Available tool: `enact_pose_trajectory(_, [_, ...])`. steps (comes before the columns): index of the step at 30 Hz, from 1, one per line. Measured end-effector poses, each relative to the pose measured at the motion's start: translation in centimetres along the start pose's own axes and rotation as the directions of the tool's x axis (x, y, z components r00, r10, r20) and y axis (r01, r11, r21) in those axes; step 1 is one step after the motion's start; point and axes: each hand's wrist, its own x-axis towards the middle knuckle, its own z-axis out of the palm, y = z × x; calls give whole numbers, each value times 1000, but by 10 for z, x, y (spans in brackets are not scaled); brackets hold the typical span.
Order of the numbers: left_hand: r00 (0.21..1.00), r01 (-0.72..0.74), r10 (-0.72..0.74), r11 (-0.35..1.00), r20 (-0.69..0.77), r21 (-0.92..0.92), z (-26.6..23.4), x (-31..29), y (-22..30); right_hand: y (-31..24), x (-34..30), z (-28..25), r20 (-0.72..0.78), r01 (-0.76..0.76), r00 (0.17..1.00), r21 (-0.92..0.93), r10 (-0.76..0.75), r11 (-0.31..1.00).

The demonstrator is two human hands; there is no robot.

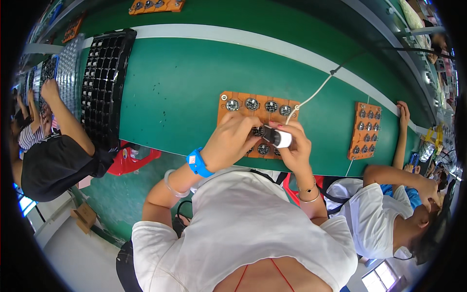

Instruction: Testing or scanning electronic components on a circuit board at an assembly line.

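Note:
In front of me an orange-brown board (pixel 224 103) lies on the green table, with rows of small round dark parts (pixel 251 103) set in it. My right hand (pixel 297 148) is closed around a small black-and-white device (pixel 281 139) held over the board. A white cord (pixel 314 95) runs from near this hand to the far right. My left hand (pixel 228 141) has its fingertips drawn together over the board, by a round part and the device's black end. What they hold, if anything, is hidden. Both hands cover part of the middle rows.
A black compartmented tray (pixel 104 78) stands at the left. Another orange-brown board (pixel 358 141) with round parts lies at the right, near a co-worker (pixel 379 214). A second co-worker (pixel 58 155) sits at the left. Tiny dark specks (pixel 154 90) dot the green table (pixel 180 87).

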Motion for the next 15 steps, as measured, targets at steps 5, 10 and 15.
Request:
enact_pose_trajectory(5, [999,-34,35,976,0,217,-5,-6,-14,-1,0,-13,-83,106,991,-24,-107,994])
enact_pose_trajectory(10, [997,59,-68,975,34,213,-23,-23,-29,2,2,-6,12,107,994,-73,-107,992])
enact_pose_trajectory(15, [1000,17,-19,985,12,174,-17,-25,-37,-9,19,8,89,114,990,-96,-106,989])
